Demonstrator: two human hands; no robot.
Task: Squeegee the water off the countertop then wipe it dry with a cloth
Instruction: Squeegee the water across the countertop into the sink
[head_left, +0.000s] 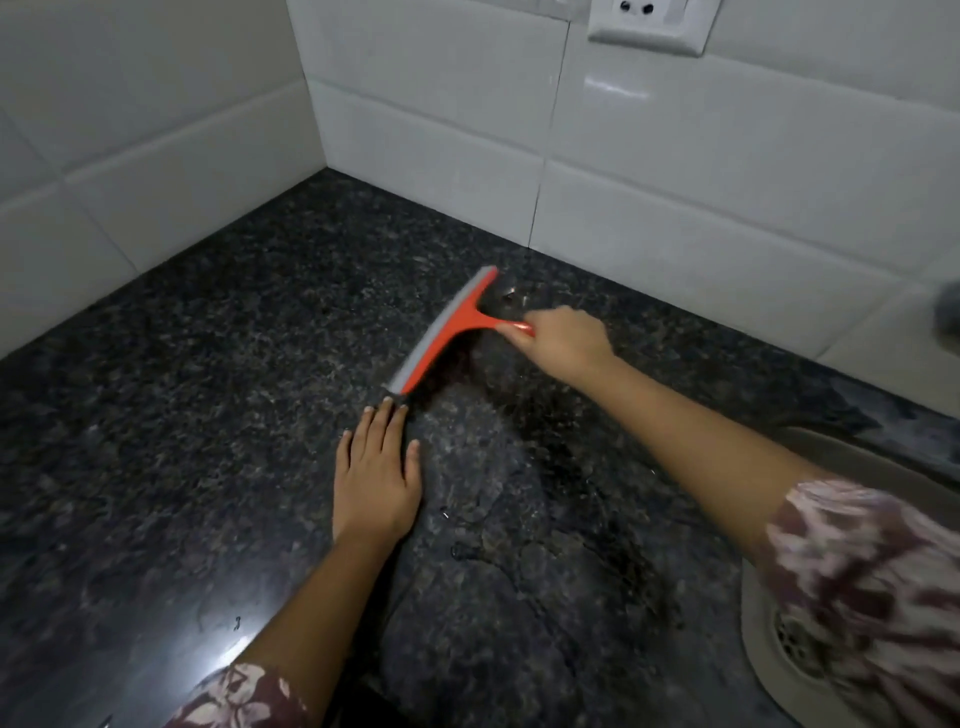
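An orange squeegee (451, 330) with a grey rubber blade lies slanted on the dark speckled granite countertop (208, 415), blade down on the stone. My right hand (563, 340) grips its short orange handle from the right. My left hand (376, 475) rests flat on the counter, fingers straight, fingertips touching the near end of the blade. A wet film and small beads of water (498, 509) show on the stone to the right of the blade and toward me. No cloth is in view.
White tiled walls (675, 171) meet at a corner behind the counter, with a wall socket (649, 21) at the top. A sink (769, 623) with a drain strainer lies at the lower right. A blurred grey object (948, 312) is at the right edge.
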